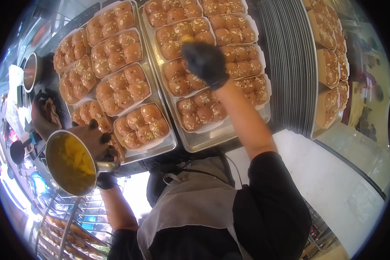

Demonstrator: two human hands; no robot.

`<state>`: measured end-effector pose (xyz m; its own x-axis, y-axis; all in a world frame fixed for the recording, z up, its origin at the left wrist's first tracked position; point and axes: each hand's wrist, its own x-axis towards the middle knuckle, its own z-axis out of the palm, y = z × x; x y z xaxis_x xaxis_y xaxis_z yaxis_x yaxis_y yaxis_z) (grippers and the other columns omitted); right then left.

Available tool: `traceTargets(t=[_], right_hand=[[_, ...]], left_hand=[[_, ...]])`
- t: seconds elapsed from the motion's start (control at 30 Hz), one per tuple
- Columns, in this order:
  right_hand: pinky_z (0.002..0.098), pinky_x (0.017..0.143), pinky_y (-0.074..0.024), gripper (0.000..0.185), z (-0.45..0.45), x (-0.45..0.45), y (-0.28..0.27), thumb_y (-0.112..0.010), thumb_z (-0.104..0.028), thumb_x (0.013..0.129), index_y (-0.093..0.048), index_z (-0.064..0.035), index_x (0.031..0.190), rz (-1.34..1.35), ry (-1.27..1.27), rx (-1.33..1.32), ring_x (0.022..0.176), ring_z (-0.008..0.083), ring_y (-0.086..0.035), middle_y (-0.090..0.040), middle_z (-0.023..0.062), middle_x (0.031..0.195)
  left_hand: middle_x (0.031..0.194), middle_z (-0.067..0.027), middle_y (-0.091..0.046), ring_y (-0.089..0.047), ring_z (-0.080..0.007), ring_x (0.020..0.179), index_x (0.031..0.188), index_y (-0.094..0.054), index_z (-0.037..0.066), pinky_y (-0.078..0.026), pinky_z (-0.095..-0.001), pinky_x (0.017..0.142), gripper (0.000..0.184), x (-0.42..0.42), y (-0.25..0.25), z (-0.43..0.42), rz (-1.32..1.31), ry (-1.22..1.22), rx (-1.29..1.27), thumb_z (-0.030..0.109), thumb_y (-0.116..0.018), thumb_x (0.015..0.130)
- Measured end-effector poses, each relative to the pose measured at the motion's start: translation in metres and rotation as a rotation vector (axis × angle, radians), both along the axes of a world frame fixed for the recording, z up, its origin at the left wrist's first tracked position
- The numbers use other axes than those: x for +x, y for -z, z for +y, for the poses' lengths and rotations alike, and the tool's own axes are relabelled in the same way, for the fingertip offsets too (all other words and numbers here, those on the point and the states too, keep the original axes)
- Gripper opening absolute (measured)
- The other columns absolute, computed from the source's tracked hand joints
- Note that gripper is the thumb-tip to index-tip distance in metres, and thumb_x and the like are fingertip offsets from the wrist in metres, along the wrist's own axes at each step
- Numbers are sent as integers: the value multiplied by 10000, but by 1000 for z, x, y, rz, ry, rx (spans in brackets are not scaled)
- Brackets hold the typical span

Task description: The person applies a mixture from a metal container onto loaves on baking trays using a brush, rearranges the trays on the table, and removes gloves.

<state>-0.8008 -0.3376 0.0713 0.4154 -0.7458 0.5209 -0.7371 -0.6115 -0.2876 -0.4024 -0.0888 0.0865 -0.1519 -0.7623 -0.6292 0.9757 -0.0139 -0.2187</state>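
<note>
My left hand [109,151], in a black glove, is closed around the handle of a metal pot [50,151]. Soft yellow stuff [76,156], like butter, sits inside the pot. My right hand [205,63], also black-gloved, is closed over the right-hand metal tray [221,135]. A small yellow thing [187,39] pokes out at its fingertips, against a glossy bun loaf [169,37] topped with flaked nuts. The glove hides most of it, so its kind is unclear. Another bun loaf [176,78] lies partly under my right hand.
A second metal tray [162,145] of bun loaves in paper cases lies at left. Stacked dark trays [288,65] stand to the right, with more loaves [328,65] beyond. A metal bowl [30,71] sits at far left, a wire rack [69,221] at lower left.
</note>
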Motion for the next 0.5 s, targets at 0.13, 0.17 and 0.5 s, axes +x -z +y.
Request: traceTargets(t=[0.13, 0.17, 0.5], right_hand=[[316, 692, -546, 132, 15, 22, 14, -658, -191, 924, -684, -63, 935, -664, 4, 420, 761, 193, -710, -728, 85, 857], [308, 684, -547, 143, 5, 5, 19, -644, -193, 938, -684, -56, 946, -863, 92, 498, 756, 162, -709, -731, 79, 842], [264, 649, -536, 185, -12, 3, 17, -585, -154, 978, -663, 10, 947, -872, 186, 397, 729, 120, -701, -724, 67, 756]], left_hand=[[1260, -179, -539, -523, -369, 1130, 1287, -521, 31, -468, -553, 906, 589, -18, -13, -8, 302, 0, -58, 437, -619, 872], [1244, -168, -543, -528, -356, 1093, 1284, -524, 32, -471, -536, 897, 573, -32, -36, -17, 213, 103, -132, 407, -638, 866], [1252, -120, -549, -567, -243, 1092, 1262, -561, 90, -505, -377, 840, 471, -27, 4, 8, 358, 115, -55, 282, -699, 855]])
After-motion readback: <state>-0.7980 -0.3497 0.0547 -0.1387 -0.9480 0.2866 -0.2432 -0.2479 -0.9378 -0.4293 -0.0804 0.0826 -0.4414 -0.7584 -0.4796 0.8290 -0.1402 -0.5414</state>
